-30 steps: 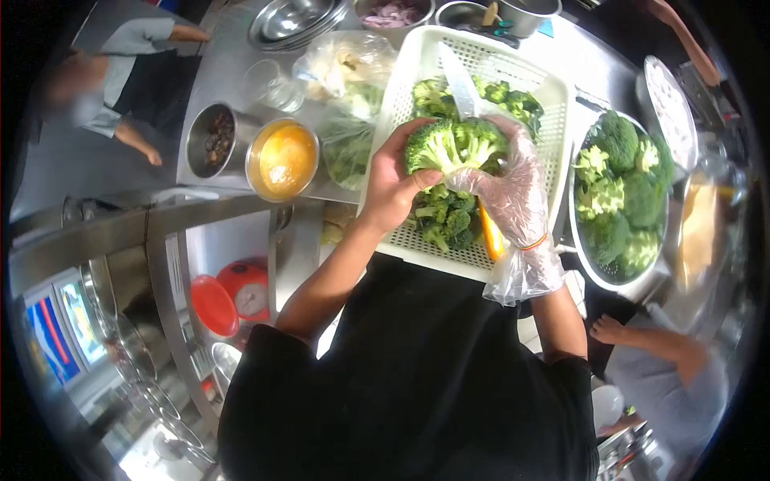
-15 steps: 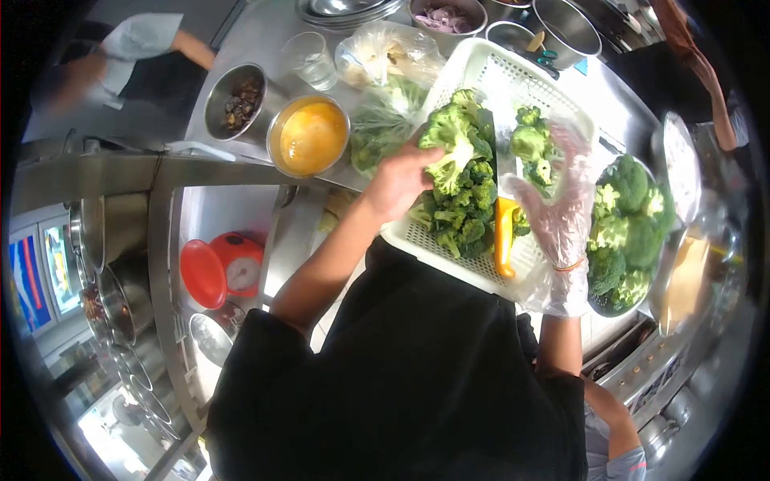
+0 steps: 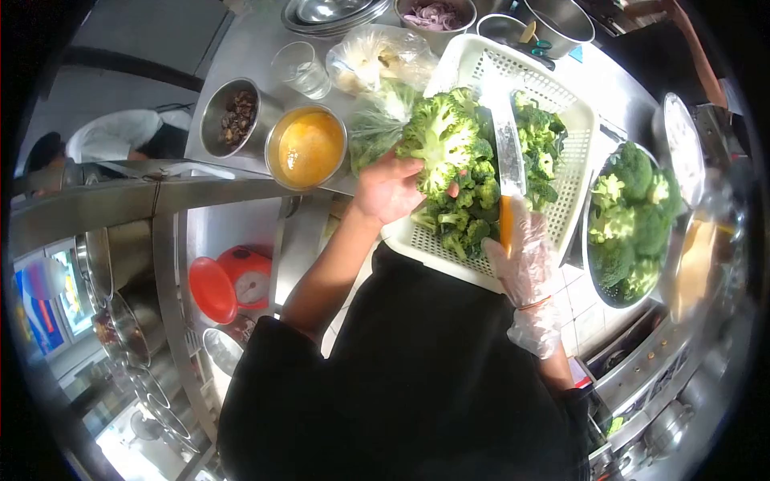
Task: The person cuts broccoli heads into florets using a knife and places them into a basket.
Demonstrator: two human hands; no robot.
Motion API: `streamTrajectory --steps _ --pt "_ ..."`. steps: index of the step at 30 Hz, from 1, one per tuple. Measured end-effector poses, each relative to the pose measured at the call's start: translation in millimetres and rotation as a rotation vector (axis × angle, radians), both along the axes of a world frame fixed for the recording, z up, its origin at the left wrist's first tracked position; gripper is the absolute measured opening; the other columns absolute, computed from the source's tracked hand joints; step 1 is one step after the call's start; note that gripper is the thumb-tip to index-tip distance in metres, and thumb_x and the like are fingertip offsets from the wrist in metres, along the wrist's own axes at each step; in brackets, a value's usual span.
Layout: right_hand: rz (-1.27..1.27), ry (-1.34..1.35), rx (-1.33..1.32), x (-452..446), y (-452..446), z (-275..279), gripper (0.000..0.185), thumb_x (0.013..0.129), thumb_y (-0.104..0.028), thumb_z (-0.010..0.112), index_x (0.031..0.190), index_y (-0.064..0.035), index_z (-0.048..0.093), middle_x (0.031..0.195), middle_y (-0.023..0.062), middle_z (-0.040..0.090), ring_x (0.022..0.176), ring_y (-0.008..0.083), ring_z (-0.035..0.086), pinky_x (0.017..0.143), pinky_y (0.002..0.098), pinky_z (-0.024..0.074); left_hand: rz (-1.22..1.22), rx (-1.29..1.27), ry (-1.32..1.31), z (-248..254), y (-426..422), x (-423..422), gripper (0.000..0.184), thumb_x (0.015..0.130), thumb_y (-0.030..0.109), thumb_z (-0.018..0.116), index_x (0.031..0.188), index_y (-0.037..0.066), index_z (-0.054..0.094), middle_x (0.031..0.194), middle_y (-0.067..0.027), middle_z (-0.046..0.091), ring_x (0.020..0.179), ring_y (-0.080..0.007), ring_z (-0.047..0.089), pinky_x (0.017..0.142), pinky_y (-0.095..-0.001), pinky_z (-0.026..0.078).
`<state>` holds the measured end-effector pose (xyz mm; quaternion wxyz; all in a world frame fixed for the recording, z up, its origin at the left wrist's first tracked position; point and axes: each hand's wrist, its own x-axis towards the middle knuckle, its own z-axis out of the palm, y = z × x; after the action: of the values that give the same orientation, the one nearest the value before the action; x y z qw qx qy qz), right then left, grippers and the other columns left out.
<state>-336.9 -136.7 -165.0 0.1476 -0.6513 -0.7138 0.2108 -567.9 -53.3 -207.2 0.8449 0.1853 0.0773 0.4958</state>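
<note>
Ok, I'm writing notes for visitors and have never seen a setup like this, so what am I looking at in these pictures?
There is no machine here: a person is working with their own hands. Every picture comes from one camera worn on their head, looking forward and down, so the edges look curved.

On the steel counter, the basket in front of them holds cut broccoli. To its left are bags, a glass and a bowl of yellow liquid; to its right, a colander of more broccoli.

The bare left hand holds a floret. The right hand, in a clear glove, has the knife by its yellow handle.
</note>
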Motion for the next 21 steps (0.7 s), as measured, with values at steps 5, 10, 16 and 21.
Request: streamTrajectory --steps 5,10,16,21 --pt "-0.067 -0.145 -0.14 -4 -1 -18 0.075 0.072 -0.005 0.07 0.141 -0.0112 0.042 0.108 0.0208 0.053 0.097 0.0386 0.059 0.079 0.0479 0.0499 -0.006 -0.009 -0.073 3 3 -5 0.057 0.089 0.019 0.057 0.14 -0.001 0.041 0.132 -0.0191 0.054 0.117 -0.0361 0.055 0.088 -0.0509 0.049" --pt "-0.081 -0.173 -0.052 -2 -4 -24 0.072 0.074 0.004 0.06 0.141 -0.0131 0.041 0.111 0.0208 0.051 0.097 0.0388 0.058 0.079 0.0478 0.0497 0.098 -0.012 0.176 -9 8 -11 0.054 0.09 0.011 0.055 0.141 0.001 0.04 0.129 -0.0153 0.056 0.117 -0.0288 0.056 0.088 -0.0488 0.051" --pt "-0.227 -0.107 -0.011 -4 -3 -34 0.074 0.074 0.013 0.051 0.14 -0.0181 0.044 0.11 0.0212 0.051 0.094 0.0395 0.058 0.078 0.0474 0.0491 0.398 0.047 0.524 1 4 -7 0.056 0.086 0.005 0.062 0.138 0.005 0.04 0.123 -0.0093 0.054 0.11 -0.0198 0.056 0.083 -0.0374 0.052" --pt "-0.085 0.117 0.219 33 -1 -4 0.063 0.069 0.017 0.047 0.128 -0.0057 0.052 0.121 0.0214 0.054 0.097 0.0358 0.06 0.079 0.0427 0.0514 0.595 0.244 0.903 7 1 -13 0.055 0.079 0.0 0.071 0.127 0.007 0.044 0.121 -0.0061 0.05 0.107 -0.0157 0.054 0.085 -0.0306 0.052"
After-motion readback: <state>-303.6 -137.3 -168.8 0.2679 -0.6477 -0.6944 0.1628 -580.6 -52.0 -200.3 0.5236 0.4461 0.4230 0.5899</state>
